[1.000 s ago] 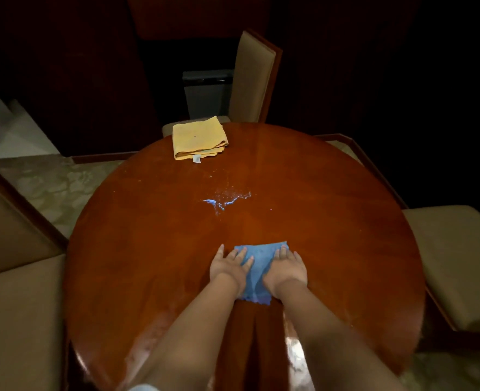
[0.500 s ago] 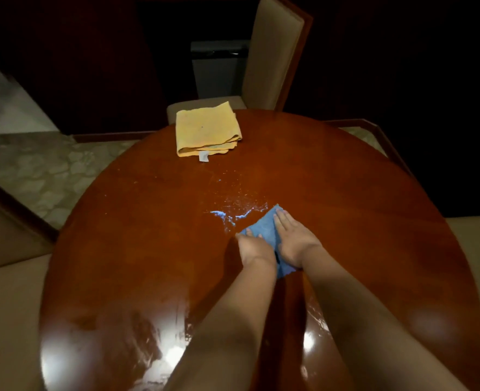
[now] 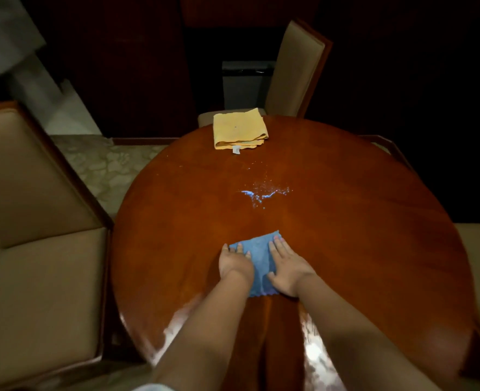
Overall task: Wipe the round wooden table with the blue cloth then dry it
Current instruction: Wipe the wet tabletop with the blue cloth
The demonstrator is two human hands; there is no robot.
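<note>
Left hand (image 3: 234, 263) and right hand (image 3: 288, 270) side by side, fingers (image 3: 278, 246) flat and spread wide, pressing blue cloth (image 3: 258, 255) on tabletop (image 3: 360, 221), wet splash (image 3: 264, 193) ahead, folded yellow cloth (image 3: 238, 128) at far edge.

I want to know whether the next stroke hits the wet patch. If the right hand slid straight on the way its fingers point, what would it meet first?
Probably bare table: the right hand points up-left, towards the wet patch, likely next.

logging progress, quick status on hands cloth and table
Both hands, left and right, flat on blue cloth. Wet patch on table beyond cloth, not wiped. Yellow cloth folded at far edge.
</note>
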